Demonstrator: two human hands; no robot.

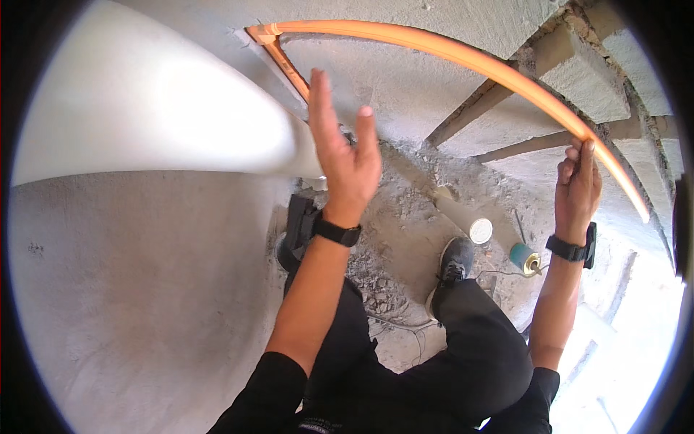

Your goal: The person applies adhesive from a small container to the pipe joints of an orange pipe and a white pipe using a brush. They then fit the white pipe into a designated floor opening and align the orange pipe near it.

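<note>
A long orange pipe (463, 56) lies along a groove cut in the grey wall. At its far left end a fitting (266, 30) joins it to a shorter orange pipe (289, 71) that turns down along another groove. My right hand (580, 177) is at the long pipe's right part, fingers together with their tips against it. The pipe's end sticks out past that hand. Raised in front of the wall, my left hand (347, 155) holds nothing, its fingers apart. It hides part of the short pipe's lower end from view.
A big white rounded column or pipe (159, 101) fills the upper left. Rubble (387, 278) covers the floor. A white tube (466, 217), a blue-green can (524, 257) and a cable (397, 325) lie near my shoe (457, 262). More grooves (470, 108) cross the wall.
</note>
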